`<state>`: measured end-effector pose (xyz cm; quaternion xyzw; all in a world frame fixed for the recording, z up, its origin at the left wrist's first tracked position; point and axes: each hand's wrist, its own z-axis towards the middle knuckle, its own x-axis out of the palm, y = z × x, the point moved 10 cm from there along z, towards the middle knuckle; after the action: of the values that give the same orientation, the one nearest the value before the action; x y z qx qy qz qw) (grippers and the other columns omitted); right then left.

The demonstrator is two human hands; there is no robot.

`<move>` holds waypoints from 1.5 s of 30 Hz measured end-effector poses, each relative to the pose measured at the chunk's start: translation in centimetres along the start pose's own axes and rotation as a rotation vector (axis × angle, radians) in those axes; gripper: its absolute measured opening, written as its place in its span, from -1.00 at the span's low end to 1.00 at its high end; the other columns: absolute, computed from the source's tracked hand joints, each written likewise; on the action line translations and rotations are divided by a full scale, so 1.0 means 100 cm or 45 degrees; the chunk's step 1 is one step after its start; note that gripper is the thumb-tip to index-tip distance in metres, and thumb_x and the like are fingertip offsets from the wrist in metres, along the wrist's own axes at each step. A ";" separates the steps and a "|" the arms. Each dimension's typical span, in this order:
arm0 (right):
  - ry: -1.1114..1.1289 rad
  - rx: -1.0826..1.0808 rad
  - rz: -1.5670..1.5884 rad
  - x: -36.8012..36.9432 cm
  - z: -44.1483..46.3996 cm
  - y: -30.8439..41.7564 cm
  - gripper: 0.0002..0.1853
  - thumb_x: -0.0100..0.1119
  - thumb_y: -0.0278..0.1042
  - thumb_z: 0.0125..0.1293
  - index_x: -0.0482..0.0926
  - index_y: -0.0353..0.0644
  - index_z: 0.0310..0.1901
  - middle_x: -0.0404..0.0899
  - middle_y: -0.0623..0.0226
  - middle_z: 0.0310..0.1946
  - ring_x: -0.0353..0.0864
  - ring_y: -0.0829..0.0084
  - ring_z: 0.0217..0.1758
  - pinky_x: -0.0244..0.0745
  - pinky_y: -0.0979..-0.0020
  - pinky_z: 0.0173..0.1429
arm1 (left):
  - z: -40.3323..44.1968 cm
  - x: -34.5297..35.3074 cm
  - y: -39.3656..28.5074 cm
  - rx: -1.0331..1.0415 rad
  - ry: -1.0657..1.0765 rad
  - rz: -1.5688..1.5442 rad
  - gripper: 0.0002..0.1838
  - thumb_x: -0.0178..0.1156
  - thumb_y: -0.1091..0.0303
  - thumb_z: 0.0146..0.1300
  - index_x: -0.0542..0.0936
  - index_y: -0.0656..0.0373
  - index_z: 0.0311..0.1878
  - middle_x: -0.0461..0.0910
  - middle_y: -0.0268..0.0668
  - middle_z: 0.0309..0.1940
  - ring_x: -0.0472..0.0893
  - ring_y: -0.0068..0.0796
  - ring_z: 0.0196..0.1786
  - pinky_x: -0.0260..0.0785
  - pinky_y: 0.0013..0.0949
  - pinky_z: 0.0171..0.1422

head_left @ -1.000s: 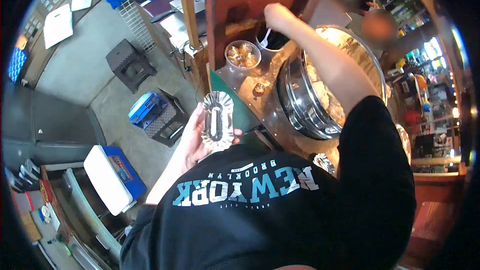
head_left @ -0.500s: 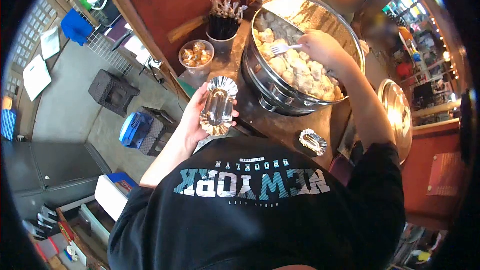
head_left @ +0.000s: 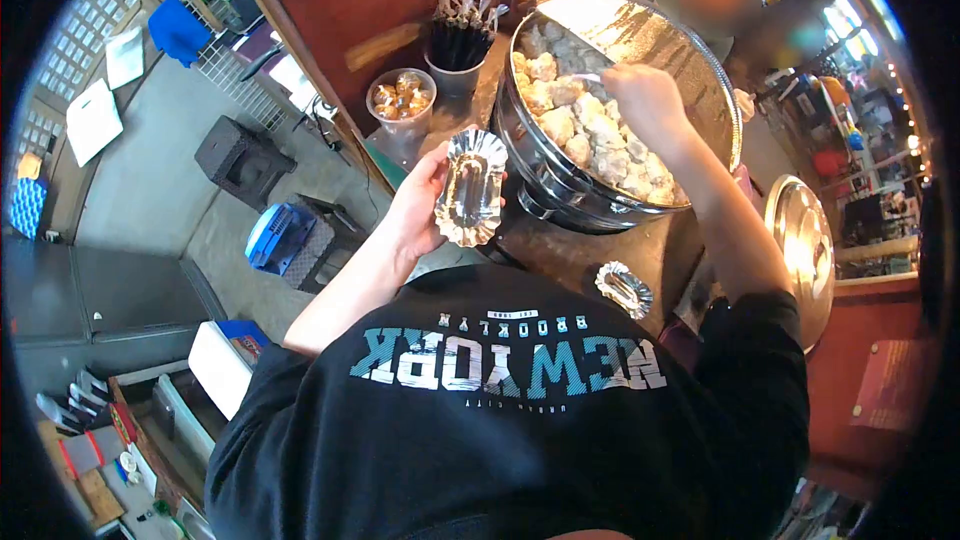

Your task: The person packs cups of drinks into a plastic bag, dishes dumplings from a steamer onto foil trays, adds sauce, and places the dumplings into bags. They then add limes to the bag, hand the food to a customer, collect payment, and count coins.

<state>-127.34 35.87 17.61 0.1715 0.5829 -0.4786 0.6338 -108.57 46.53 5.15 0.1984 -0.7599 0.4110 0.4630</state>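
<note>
My left hand (head_left: 425, 198) is closed around a shiny foil tray (head_left: 472, 188) with a fluted rim, and nothing shows inside it. My right hand (head_left: 645, 100) grips a white plastic fork (head_left: 588, 78) over a big round metal steamer pot (head_left: 560, 175). Pale dumplings (head_left: 600, 140) are heaped in the pot's near side, while greyer ones lie toward its back left. The fork's tines are hard to make out against the food. A second foil tray (head_left: 624, 289) rests on the counter in front of the pot.
A tub of wrapped black sticks (head_left: 460, 40) and a plastic cup of small orange-brown items (head_left: 402, 100) stand left of the pot. To the right leans a round metal lid (head_left: 800, 255). Dark stools (head_left: 242, 160) are on the floor at left. A blurred person (head_left: 705, 10) is behind the pot.
My left hand and its foil tray have moved right, closer to the pot. The fork has shifted slightly up and right over the dumplings, and the view has tilted a little.
</note>
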 end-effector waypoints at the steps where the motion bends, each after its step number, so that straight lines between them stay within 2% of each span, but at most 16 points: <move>1: 0.027 -0.017 0.018 0.011 0.002 0.004 -0.96 0.09 -0.43 0.08 0.54 -0.09 -0.42 0.57 0.28 -0.47 0.64 0.23 -0.32 0.52 0.25 -0.22 | 0.000 0.002 -0.001 0.006 0.002 0.017 -0.50 -0.29 0.01 0.47 0.23 -0.11 0.40 0.53 0.06 0.02 0.64 0.00 -0.16 0.58 -0.04 -0.11; 5: 0.053 0.116 0.281 0.019 0.007 -0.021 -0.88 0.14 -0.34 0.16 0.65 -0.13 -0.38 0.64 0.19 -0.42 0.65 0.19 -0.28 0.53 0.19 -0.16 | 0.004 0.004 -0.006 0.053 0.020 0.078 -0.50 -0.32 0.01 0.47 0.20 -0.14 0.41 0.52 0.03 0.02 0.63 -0.03 -0.16 0.56 0.00 -0.08; 6: -0.031 0.107 0.305 0.006 0.006 -0.028 -0.85 0.12 -0.29 0.14 0.67 -0.07 -0.38 0.62 0.21 -0.48 0.65 0.18 -0.36 0.52 0.18 -0.24 | 0.005 0.007 -0.009 0.077 0.023 0.088 -0.50 -0.32 0.01 0.47 0.20 -0.14 0.41 0.52 0.03 0.02 0.63 -0.03 -0.17 0.56 0.00 -0.09; 9: 0.048 0.294 0.585 0.013 0.004 -0.070 -0.82 0.11 -0.29 0.15 0.70 -0.08 -0.33 0.64 0.21 -0.44 0.64 0.19 -0.36 0.50 0.23 -0.24 | 0.009 0.011 -0.016 0.119 0.033 0.121 -0.51 -0.32 0.03 0.49 0.22 -0.07 0.40 0.52 -0.02 0.05 0.62 -0.09 -0.08 0.55 -0.03 -0.03; 14: 0.272 0.488 1.188 -0.003 -0.001 -0.059 -0.83 0.18 -0.44 0.20 0.68 -0.29 -0.22 0.62 0.32 -0.51 0.56 0.56 -0.41 0.45 0.47 -0.24 | 0.023 0.014 -0.009 0.068 0.006 0.083 -0.52 -0.26 0.05 0.50 0.28 0.04 0.36 0.51 -0.11 0.11 0.57 -0.19 0.05 0.49 -0.06 0.12; 17: 0.328 0.218 1.257 -0.033 0.006 -0.012 -0.83 0.18 -0.45 0.21 0.67 -0.28 -0.20 0.62 0.32 -0.51 0.57 0.57 -0.42 0.44 0.46 -0.26 | 0.024 0.020 0.001 -0.033 -0.089 0.054 -0.48 -0.23 -0.01 0.49 0.31 0.14 0.31 0.51 -0.11 0.11 0.57 -0.20 0.06 0.47 -0.08 0.16; 18: 0.306 0.119 1.231 -0.038 0.009 0.000 -0.84 0.21 -0.44 0.20 0.68 -0.29 -0.22 0.63 0.38 -0.52 0.55 0.61 -0.42 0.42 0.50 -0.25 | 0.023 0.025 0.002 -0.039 -0.074 0.075 -0.46 -0.24 -0.04 0.48 0.31 0.16 0.30 0.51 -0.10 0.11 0.57 -0.20 0.06 0.46 -0.07 0.16; 21: 0.379 0.054 0.951 -0.058 0.012 0.035 -0.84 0.21 -0.41 0.20 0.70 -0.23 -0.22 0.64 0.33 -0.51 0.59 0.56 -0.42 0.45 0.46 -0.24 | 0.020 0.040 0.001 -0.020 -0.062 0.040 -0.41 -0.27 -0.10 0.47 0.31 0.17 0.30 0.53 -0.08 0.07 0.60 -0.21 0.00 0.52 -0.09 0.07; 22: 0.378 0.060 0.951 -0.051 0.013 0.037 -0.84 0.22 -0.27 0.17 0.71 -0.08 -0.28 0.65 0.23 -0.49 0.62 0.26 -0.39 0.48 0.30 -0.23 | 0.020 0.042 0.000 -0.006 -0.064 0.012 -0.40 -0.29 -0.12 0.46 0.31 0.17 0.30 0.54 -0.07 0.05 0.62 -0.22 -0.04 0.55 -0.10 0.02; 25: 0.341 -0.074 0.789 -0.057 0.019 0.049 -0.84 0.19 -0.26 0.18 0.71 -0.08 -0.29 0.65 0.21 -0.46 0.63 0.22 -0.35 0.48 0.25 -0.21 | 0.025 0.038 0.008 -0.144 0.123 0.029 -0.37 -0.34 -0.16 0.46 0.30 0.15 0.30 0.57 -0.05 -0.02 0.66 -0.24 -0.21 0.61 -0.20 -0.23; 26: 0.328 -0.074 0.753 -0.058 0.020 0.050 -0.83 0.19 -0.25 0.18 0.71 -0.07 -0.30 0.65 0.21 -0.46 0.63 0.20 -0.34 0.48 0.24 -0.21 | 0.025 0.032 0.009 -0.148 -0.024 0.067 -0.35 -0.38 -0.19 0.45 0.29 0.13 0.30 0.58 -0.05 -0.08 0.66 -0.26 -0.35 0.60 -0.30 -0.41; 29: 0.296 -0.056 0.654 -0.066 0.023 0.052 -0.83 0.18 -0.24 0.18 0.71 -0.07 -0.30 0.65 0.21 -0.44 0.63 0.17 -0.32 0.48 0.20 -0.18 | 0.027 0.035 0.006 -0.089 0.108 0.036 -0.36 -0.40 -0.19 0.45 0.30 0.11 0.30 0.58 -0.05 -0.09 0.65 -0.25 -0.36 0.60 -0.31 -0.41; 34: 0.245 -0.033 0.583 -0.070 0.022 0.051 -0.82 0.16 -0.23 0.19 0.70 -0.07 -0.29 0.64 0.18 -0.45 0.62 0.15 -0.33 0.48 0.18 -0.18 | 0.029 0.025 0.002 -0.073 0.102 0.074 -0.36 -0.42 -0.18 0.46 0.31 0.13 0.29 0.58 -0.04 -0.09 0.65 -0.28 -0.36 0.60 -0.32 -0.41; 37: 0.284 0.065 0.569 -0.073 0.021 0.045 -0.82 0.15 -0.23 0.20 0.70 -0.05 -0.28 0.62 0.17 -0.48 0.62 0.14 -0.34 0.49 0.18 -0.19 | 0.031 0.024 0.002 -0.093 0.140 0.073 -0.36 -0.43 -0.17 0.46 0.31 0.14 0.28 0.58 -0.05 -0.08 0.65 -0.30 -0.36 0.60 -0.33 -0.41; 40: 0.152 0.227 0.659 -0.090 0.014 0.023 -0.83 0.13 -0.26 0.18 0.70 -0.06 -0.31 0.60 0.14 -0.50 0.62 0.12 -0.36 0.50 0.18 -0.21 | 0.032 0.024 -0.004 -0.072 0.153 0.062 -0.35 -0.44 -0.17 0.46 0.31 0.14 0.29 0.58 -0.05 -0.08 0.65 -0.29 -0.35 0.60 -0.30 -0.39; 45: 0.157 0.022 0.263 -0.032 -0.004 0.028 -0.85 0.15 -0.30 0.10 0.69 -0.08 -0.40 0.60 0.11 -0.52 0.63 0.09 -0.39 0.52 0.14 -0.25 | 0.034 0.012 -0.013 -0.013 0.142 0.020 -0.37 -0.44 -0.19 0.46 0.34 0.07 0.27 0.61 -0.07 -0.09 0.66 -0.23 -0.28 0.57 -0.21 -0.21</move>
<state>-124.92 38.82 19.41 0.2652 0.5959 -0.4044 0.6411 -110.08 43.09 5.96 0.1669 -0.7365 0.4211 0.5024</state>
